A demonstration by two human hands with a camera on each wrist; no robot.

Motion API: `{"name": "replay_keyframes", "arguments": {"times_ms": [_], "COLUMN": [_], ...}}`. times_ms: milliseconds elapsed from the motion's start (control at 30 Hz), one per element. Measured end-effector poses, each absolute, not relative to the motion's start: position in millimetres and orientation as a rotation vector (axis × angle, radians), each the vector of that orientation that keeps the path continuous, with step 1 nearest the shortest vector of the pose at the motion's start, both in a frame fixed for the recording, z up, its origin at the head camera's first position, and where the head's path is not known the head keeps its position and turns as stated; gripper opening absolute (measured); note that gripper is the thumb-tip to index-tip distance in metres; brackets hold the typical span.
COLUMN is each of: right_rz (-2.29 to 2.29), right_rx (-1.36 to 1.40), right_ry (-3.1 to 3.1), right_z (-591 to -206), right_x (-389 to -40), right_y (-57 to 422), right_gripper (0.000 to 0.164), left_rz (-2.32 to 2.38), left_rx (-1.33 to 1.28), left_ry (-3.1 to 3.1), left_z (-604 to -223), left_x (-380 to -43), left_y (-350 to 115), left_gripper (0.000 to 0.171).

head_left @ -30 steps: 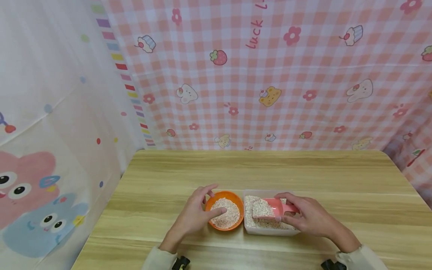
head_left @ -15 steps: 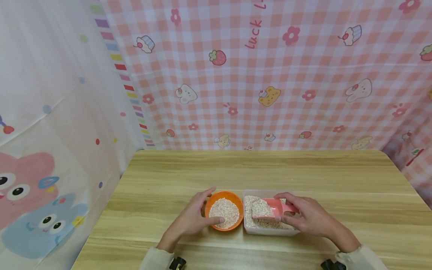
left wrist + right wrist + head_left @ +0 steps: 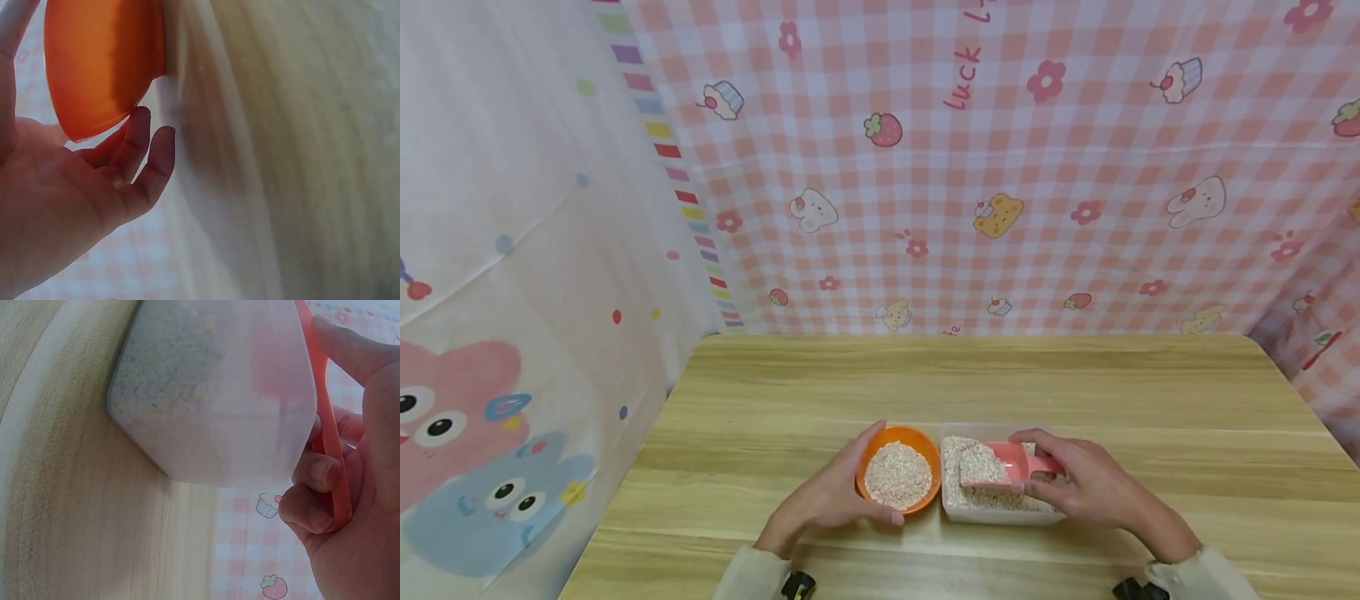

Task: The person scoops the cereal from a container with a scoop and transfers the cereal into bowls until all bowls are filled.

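Wood-grain surface (image 3: 1000, 375) before us: our left hand (image 3: 832, 497) curves round an orange bowl (image 3: 925, 443) of pale flakes (image 3: 898, 475); our right hand (image 3: 1092, 481) grips a pink scoop (image 3: 1017, 461), heaped, in a cloudy tub (image 3: 1000, 517) of flakes just beside the bowl. Behind hangs pink checked cloth (image 3: 925, 183).

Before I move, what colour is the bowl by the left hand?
The bowl is plain orange, showing best in the left wrist view.

Orange bowl (image 3: 933, 452), pink scoop (image 3: 1015, 461), pink-checked curtain (image 3: 850, 167)
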State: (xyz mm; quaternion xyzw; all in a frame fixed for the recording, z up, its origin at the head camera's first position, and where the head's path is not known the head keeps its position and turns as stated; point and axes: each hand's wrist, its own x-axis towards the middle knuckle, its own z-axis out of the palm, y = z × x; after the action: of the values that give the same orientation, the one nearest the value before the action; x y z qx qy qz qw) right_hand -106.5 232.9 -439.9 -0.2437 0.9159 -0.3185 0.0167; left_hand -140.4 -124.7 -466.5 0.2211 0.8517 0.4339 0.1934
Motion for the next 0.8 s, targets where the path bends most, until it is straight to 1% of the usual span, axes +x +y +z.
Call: {"name": "replay_keyframes", "arguments": {"times_ms": [800], "right_rz": [-1.073], "right_rx": [-0.746], "right_ry": [2.801], "right_z": [-437.7], "right_x": [-104.7], "right_y": [233.2], "right_gripper": [0.046], "left_rz": [1.329], "left_rx": [0.553], "left_ry": [2.257], "left_z": [-471.2], "left_x": [-140.6], "left_y": [-121.5], "left_gripper": [0.117]}}
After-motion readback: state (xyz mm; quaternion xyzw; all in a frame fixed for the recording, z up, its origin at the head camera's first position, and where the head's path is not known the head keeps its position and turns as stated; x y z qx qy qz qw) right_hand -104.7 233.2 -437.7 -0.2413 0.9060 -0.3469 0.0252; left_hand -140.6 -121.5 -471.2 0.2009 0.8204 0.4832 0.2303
